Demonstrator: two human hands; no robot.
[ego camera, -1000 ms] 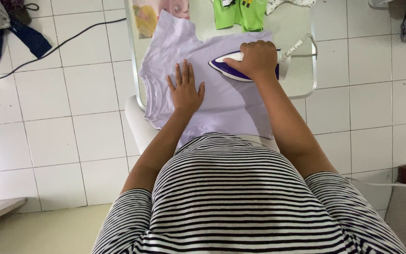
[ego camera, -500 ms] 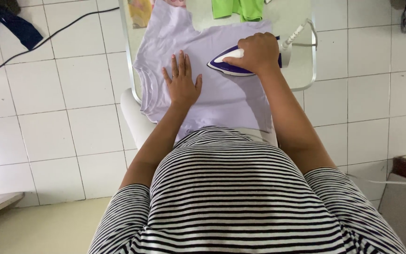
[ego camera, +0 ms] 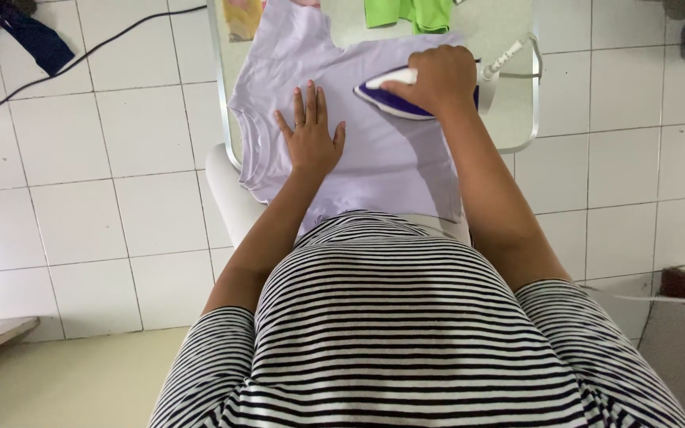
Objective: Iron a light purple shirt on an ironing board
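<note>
On the ironing board, in the head view, you have one lilac T-shirt spread flat, one purple-and-white iron standing on it, and one green garment at the far edge. Your left hand lies open, fingers spread, palm pressed on the shirt's soft, smooth cloth near its ribbed round collar. Your right hand is wrapped tight round the iron's hard, pointed body at its handle.

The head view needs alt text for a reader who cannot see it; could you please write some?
The right hand grips a purple and white iron on a lilac T-shirt while the left hand lies flat on the shirt, spread over an ironing board.
</note>
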